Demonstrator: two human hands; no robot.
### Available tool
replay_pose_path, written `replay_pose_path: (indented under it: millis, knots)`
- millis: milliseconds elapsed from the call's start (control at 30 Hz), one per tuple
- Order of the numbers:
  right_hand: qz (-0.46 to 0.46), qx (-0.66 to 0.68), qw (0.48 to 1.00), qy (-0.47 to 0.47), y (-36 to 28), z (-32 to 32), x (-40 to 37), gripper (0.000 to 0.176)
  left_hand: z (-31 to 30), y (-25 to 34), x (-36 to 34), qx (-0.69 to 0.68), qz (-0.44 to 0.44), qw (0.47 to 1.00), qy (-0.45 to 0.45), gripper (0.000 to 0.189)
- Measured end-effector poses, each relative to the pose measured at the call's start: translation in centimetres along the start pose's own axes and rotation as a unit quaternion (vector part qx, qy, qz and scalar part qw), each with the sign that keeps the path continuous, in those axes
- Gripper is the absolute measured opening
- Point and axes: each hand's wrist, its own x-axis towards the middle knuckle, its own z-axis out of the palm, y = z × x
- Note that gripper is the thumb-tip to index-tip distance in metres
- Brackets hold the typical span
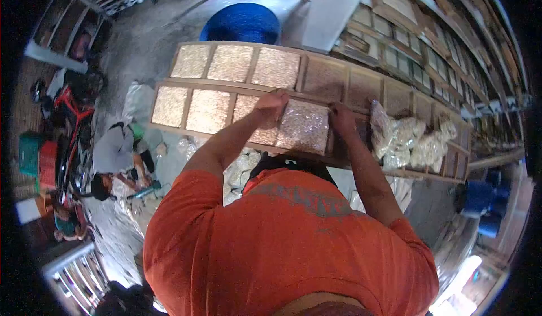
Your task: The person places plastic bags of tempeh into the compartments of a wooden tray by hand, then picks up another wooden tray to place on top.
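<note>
A clear plastic bag [304, 128] of pale, small pieces, flat and square, lies over one compartment of the front row of the wooden frame [271, 148]. My left hand [272, 102] is closed at the bag's far left corner. At its far right corner my right hand [342, 117] has its fingers bent against the edge, partly in shadow. What the contents are, I cannot make out. To the left, the neighbouring front compartments hold a pale layer [208, 110] of similar look, and so do back-row compartments [230, 64].
Several filled plastic bags [412, 138] lie on the frame's right part. A blue tub [241, 22] stands behind it. More wooden frames [395, 39] lean at the back right. On the left a person [121, 158] crouches among bags, near a red motorbike [73, 107].
</note>
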Motion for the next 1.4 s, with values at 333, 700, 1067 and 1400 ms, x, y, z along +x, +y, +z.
replay_pose_path:
  millis: [333, 700, 1067, 1400]
  knots:
    - [0.214, 0.005, 0.976, -0.043, -6.8, 3.7, -5.8, 0.048, 7.1, 8.9, -3.7, 0.239, -0.002, 0.969, 0.066, 0.044]
    - [0.203, 0.173, 0.963, 0.048, 4.8, 1.4, 15.7, 0.052, 2.7, 10.8, 18.6, 0.065, -0.080, 0.979, 0.176, 0.028]
    - [0.035, -0.008, 0.977, -0.208, 7.0, -2.7, 16.6, 0.051, 3.2, 6.1, 20.9, 0.082, -0.192, 0.978, 0.013, 0.038]
    - [-0.206, -0.048, 0.940, -0.270, 9.0, -6.5, 14.4, 0.042, 3.2, 7.0, 13.3, 0.265, -0.064, 0.955, 0.113, 0.077]
